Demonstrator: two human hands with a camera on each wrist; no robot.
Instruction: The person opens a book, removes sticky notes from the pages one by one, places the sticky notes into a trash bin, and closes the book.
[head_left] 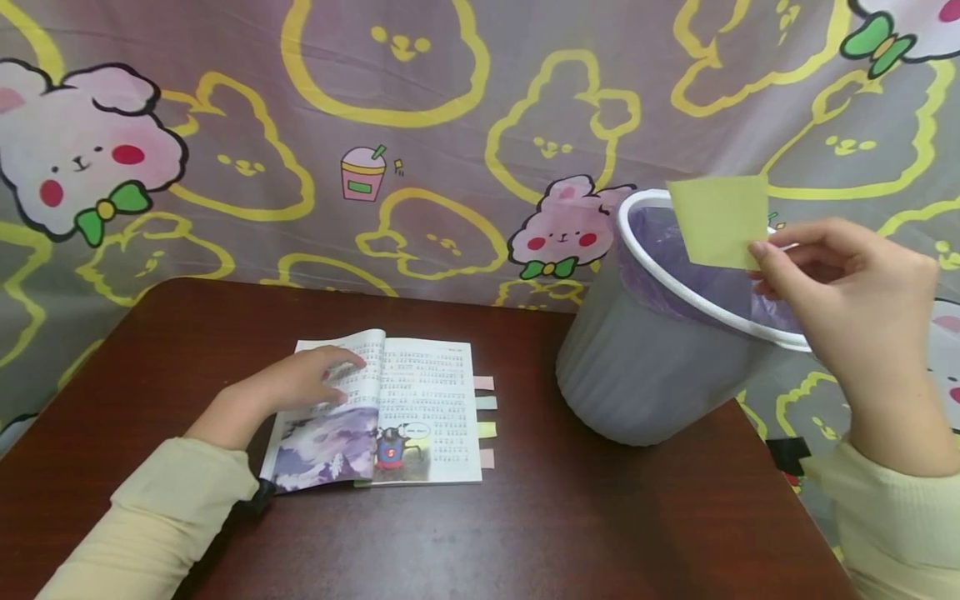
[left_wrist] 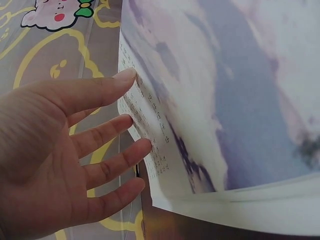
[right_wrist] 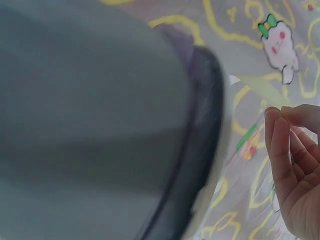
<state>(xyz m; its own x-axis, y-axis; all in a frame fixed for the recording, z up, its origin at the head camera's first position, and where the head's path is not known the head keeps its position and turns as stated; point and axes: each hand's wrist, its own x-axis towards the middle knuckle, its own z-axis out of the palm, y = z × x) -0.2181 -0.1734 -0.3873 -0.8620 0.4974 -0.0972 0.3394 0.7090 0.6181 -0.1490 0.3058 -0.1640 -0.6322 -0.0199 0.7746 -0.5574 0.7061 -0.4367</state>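
Note:
Between thumb and fingertips my right hand [head_left: 862,275] pinches a yellow sticky note [head_left: 722,221], held above the mouth of a grey trash bin [head_left: 637,358]. The bin has a white rim and a purple liner bag [head_left: 660,229]. In the right wrist view the note [right_wrist: 265,91] shows nearly edge-on at the fingertips, with the bin wall filling the left. My left hand [head_left: 300,379] rests on the left page of an open book [head_left: 427,375]. The left wrist view has those fingers spread, straight to slightly bent, against the page [left_wrist: 160,165].
Several coloured page tabs [head_left: 486,403] stick out from the book's right edge. Both book and bin stand on a dark brown table [head_left: 480,542]. Behind them hangs a cartoon-patterned curtain [head_left: 442,108]. A dark strap [head_left: 258,496] lies by the left wrist.

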